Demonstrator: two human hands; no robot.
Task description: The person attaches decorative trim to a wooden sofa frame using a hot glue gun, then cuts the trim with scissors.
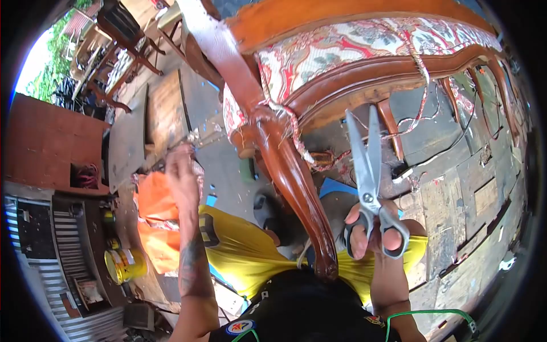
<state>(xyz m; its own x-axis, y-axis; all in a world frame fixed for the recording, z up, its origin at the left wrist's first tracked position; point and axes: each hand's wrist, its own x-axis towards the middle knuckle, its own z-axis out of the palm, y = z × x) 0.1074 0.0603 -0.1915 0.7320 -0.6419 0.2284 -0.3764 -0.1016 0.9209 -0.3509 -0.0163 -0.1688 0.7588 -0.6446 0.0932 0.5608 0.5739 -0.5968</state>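
My right hand [373, 233] grips a pair of scissors [370, 196], its fingers through the dark handle loops. Both blades point upward and stand slightly apart. My left hand [181, 168] is blurred by motion, above an orange cloth [158, 211]. Between my arms, an upholstered wooden seat [342, 62] lies tipped over, with one curved, varnished leg [296, 182] reaching toward my lap. Floral fabric [319, 54] covers its padding. A red-and-white cord [424, 74] hangs loosely along the frame and trails behind the scissors.
A yellow bucket [125, 265] stands at left near corrugated metal sheeting [43, 279]. Farther back are a reddish-brown box [54, 142] and other wooden chairs [122, 34]. Worn boards [450, 211] make up the floor at right, with scraps and a thin cable [436, 154] on it.
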